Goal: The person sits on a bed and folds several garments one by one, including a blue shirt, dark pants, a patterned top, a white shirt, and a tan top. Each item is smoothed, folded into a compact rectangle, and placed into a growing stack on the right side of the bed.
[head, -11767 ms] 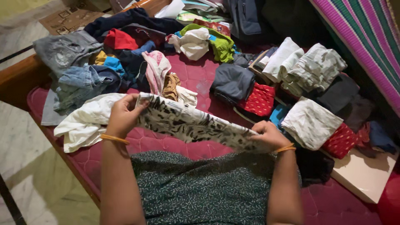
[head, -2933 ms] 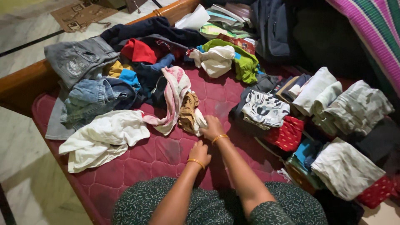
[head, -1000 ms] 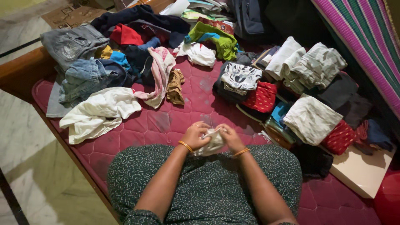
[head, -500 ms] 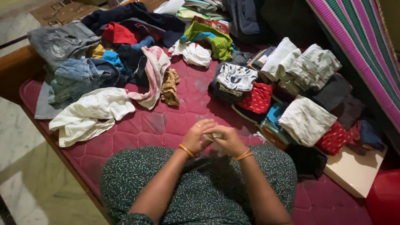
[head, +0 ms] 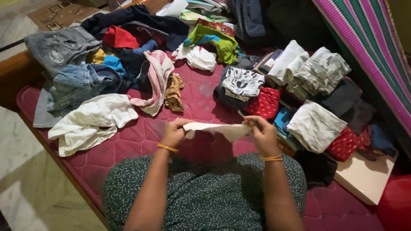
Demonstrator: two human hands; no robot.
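Head view. One small white cloth [head: 218, 129] is stretched flat between two hands, just above the person's lap and over the maroon quilted mattress [head: 188, 102]. The left hand [head: 173, 133] is closed on the cloth's 9 o'clock end; the right hand [head: 262, 133] is closed on its 3 o'clock end. Each wrist carries thin orange bangles.

Loose garments lie toward 10 and 11 o'clock of the hands: one crumpled white garment [head: 87, 122] nearest, one pair of blue jeans [head: 77, 83] beyond it, one grey denim piece [head: 58, 47] farther out, one red garment [head: 120, 38] on a dark heap, one pink-and-white cloth [head: 156, 81], and one small brown cloth [head: 173, 92] just beside it. At 12 o'clock sit one white bundle [head: 197, 57] and one green garment [head: 216, 42], touching.

Folded pieces cluster from 1 to 3 o'clock: one black-and-white patterned fold [head: 244, 82] on top of a dark pile, two red dotted folds [head: 265, 105] [head: 349, 143], and three pale folded pieces [head: 314, 126] [head: 321, 70] [head: 287, 60]. A striped magenta-and-green cover [head: 372, 47] borders the scene at 2 o'clock. The wooden bed frame [head: 17, 75] shows at 9 o'clock.
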